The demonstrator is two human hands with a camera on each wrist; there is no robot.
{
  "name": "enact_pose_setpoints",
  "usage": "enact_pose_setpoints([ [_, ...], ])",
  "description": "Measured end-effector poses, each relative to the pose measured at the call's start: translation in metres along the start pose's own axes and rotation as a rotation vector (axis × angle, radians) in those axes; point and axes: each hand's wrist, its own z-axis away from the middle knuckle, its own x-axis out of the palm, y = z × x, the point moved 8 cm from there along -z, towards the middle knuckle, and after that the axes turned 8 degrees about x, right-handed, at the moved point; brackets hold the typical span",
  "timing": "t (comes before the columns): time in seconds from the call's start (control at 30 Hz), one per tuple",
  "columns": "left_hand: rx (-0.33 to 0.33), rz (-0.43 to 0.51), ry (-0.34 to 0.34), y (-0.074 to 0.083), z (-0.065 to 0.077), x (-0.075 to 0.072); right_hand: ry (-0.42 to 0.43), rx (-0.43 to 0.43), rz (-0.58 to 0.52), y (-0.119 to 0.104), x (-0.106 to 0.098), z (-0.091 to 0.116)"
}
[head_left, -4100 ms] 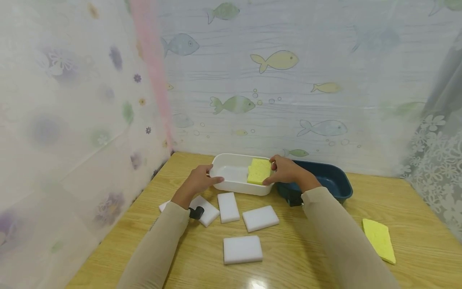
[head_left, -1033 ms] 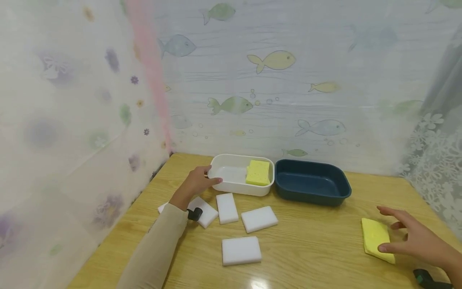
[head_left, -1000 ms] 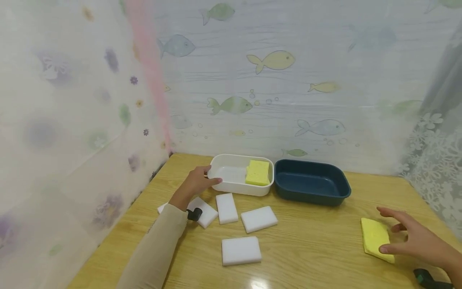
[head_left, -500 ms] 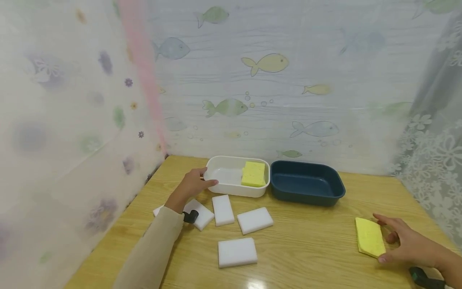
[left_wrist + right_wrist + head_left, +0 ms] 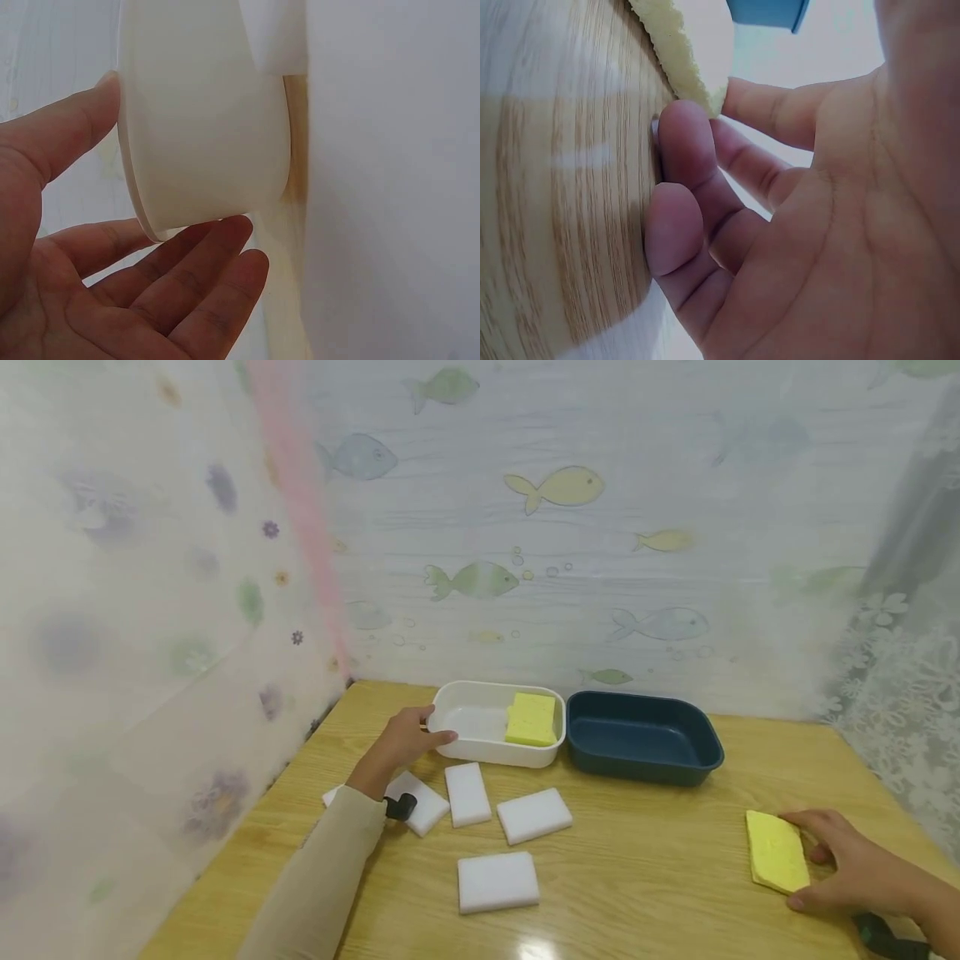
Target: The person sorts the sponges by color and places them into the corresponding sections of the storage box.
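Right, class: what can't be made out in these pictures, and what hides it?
Head view: leftmost white block, largely covered by the left arm.
Left wrist view: inside of the white tray, hidden by its wall.
Right wrist view: yellow sponge and blue tray, both cut off at the top edge.

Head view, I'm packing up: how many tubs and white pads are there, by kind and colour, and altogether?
White tub: 1
Dark blue tub: 1
White pads: 5, counting the one mostly hidden behind the left sleeve
Total: 7
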Motion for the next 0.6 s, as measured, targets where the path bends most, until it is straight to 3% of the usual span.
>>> enact_pose_setpoints([
  [0.3,-0.018,0.03,0.002,0.0004,-0.0044,0.002,0.074,0.008,0.102,0.0081,-0.0032,0.0015],
  [0.47,-0.018,0.031,0.015,0.0003,-0.0024,-0.0008,0.065,0.03,0.06,0.0051,-0.0051,0.0012],
  [0.6,-0.026,0.03,0.007,-0.0054,-0.0005,0.001,-0.019,0.037,-0.062,0.0045,0.0007,0.0022],
])
